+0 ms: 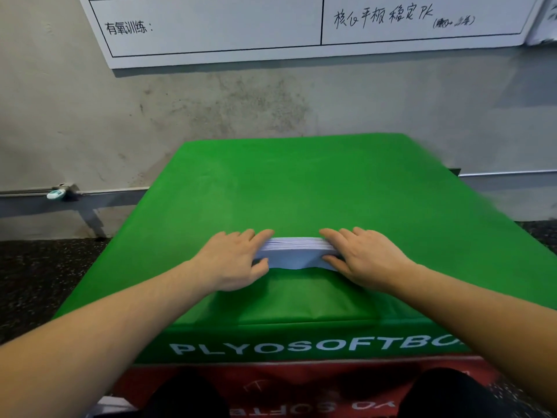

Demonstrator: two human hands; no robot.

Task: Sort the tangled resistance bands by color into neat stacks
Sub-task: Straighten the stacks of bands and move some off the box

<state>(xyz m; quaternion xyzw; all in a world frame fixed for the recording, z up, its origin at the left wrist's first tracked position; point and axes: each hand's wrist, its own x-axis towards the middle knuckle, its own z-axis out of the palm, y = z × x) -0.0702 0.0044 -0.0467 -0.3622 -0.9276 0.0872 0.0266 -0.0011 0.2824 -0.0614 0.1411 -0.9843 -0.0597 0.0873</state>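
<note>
A neat stack of pale lavender resistance bands (297,254) lies across the middle of the green plyo box (301,182). My left hand (233,262) presses on its left end with straight fingers on top and the thumb against the near side. My right hand (366,257) does the same at the right end. Just in front of the stack, flat green bands (304,300) lie near the box's front edge and blend with its cover.
The green box stands on a red box (301,384) and against a grey wall (150,122) with a whiteboard (211,28) above. Dark rubber floor (45,282) lies to the left. My knees (187,396) are at the front of the box.
</note>
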